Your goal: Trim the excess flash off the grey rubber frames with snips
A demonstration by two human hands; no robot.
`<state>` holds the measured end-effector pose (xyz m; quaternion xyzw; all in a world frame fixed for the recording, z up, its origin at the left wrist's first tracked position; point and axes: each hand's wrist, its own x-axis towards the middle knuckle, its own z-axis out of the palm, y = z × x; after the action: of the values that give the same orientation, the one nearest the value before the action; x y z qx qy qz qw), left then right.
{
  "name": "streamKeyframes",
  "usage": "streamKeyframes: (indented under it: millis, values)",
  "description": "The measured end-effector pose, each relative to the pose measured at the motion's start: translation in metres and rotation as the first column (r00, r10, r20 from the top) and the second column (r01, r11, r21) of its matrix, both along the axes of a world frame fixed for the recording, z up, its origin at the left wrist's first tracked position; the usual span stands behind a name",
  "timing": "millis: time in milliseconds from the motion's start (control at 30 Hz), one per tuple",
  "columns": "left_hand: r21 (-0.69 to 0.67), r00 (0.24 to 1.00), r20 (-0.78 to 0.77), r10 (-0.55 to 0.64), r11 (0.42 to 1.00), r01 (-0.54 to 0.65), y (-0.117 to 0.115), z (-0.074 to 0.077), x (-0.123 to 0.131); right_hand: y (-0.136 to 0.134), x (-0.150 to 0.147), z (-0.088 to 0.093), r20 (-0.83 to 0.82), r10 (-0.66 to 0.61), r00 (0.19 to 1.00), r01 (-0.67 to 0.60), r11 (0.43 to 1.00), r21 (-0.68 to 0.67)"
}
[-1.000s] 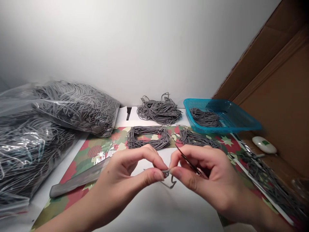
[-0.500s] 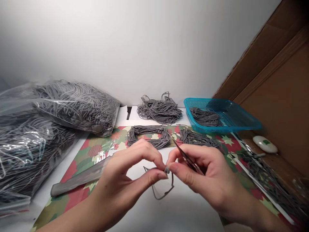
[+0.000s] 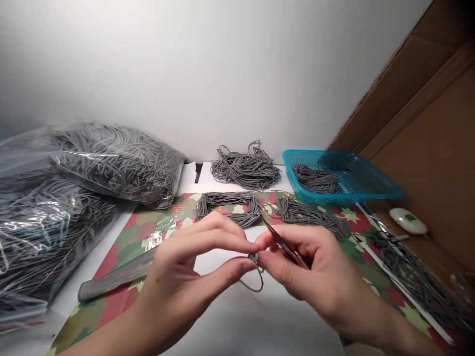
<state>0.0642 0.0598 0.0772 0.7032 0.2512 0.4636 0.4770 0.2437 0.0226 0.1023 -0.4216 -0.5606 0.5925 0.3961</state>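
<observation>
In the middle of the head view, over a white sheet (image 3: 260,326), the left hand (image 3: 178,267) and the right hand (image 3: 315,272) are working on one grey cord piece (image 3: 254,256). That piece is seemingly unfinished, since both hands are pinching it. How much is left on it is hard to tell, as the fingertips are partly hiding it. Many similar pieces are lying sorted, probably done: a rectangular stack (image 3: 228,199) at 11 o'clock from the pinch and a bundle (image 3: 308,215) at 2. A heap (image 3: 247,170) is sitting at 12 and a blue basket (image 3: 343,198) is holding more at 2. Much seems left to handle: a full clear bag (image 3: 122,158) is resting at 10 and another bag (image 3: 33,232) at 9.

The piece is lying between the two thumbs, its thin loop hanging toward 6 o'clock. The left thumb and index are closing narrowly on it from 9 o'clock. The right thumb and index are gripping it from 3, while that hand is also holding a slim dark tool (image 3: 285,244), perhaps tweezers, pointing toward 11.
</observation>
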Motion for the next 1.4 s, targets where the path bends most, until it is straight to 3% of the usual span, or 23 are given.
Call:
streamKeyframes:
  millis: [200, 467, 600, 733, 867, 1067, 1267, 1400]
  values:
    - [-0.099, 0.999, -0.027, 0.018, 0.995, -0.021, -0.001, 0.0, 0.0, 0.001, 0.002, 0.001, -0.025, 0.015, 1.0, -0.016, 1.0, -0.024]
    - [-0.232, 0.999, 0.031, 0.042, 0.972, -0.033, -0.005, 0.004, -0.002, 0.004, 0.006, 0.003, 0.033, -0.056, 0.998, 0.055, 0.998, 0.023]
    - [-0.266, 0.999, 0.043, 0.018, 0.964, -0.006, -0.004, 0.005, -0.004, 0.007, 0.007, 0.005, 0.098, -0.076, 0.992, 0.068, 0.995, 0.078]
    - [-0.243, 0.998, -0.026, 0.053, 0.968, -0.057, -0.003, 0.005, -0.005, 0.006, 0.01, 0.007, 0.248, -0.115, 0.962, 0.064, 0.977, 0.205]
    - [-0.341, 0.996, 0.052, 0.07, 0.939, -0.048, -0.003, 0.004, -0.005, 0.005, 0.016, 0.007, 0.388, -0.156, 0.908, 0.0, 0.928, 0.373]
    - [-0.416, 0.993, 0.093, 0.074, 0.909, -0.029, -0.003, 0.003, -0.005, 0.002, 0.022, 0.002, 0.462, -0.202, 0.864, -0.104, 0.825, 0.556]
    - [-0.413, 0.993, 0.058, 0.099, 0.909, -0.066, -0.002, 0.001, -0.007, 0.001, 0.023, -0.001, 0.585, -0.311, 0.75, -0.164, 0.768, 0.619]
    - [-0.416, 0.992, 0.042, 0.117, 0.905, -0.089, -0.002, 0.0, -0.007, 0.003, 0.022, -0.004, 0.58, -0.334, 0.743, -0.201, 0.715, 0.669]
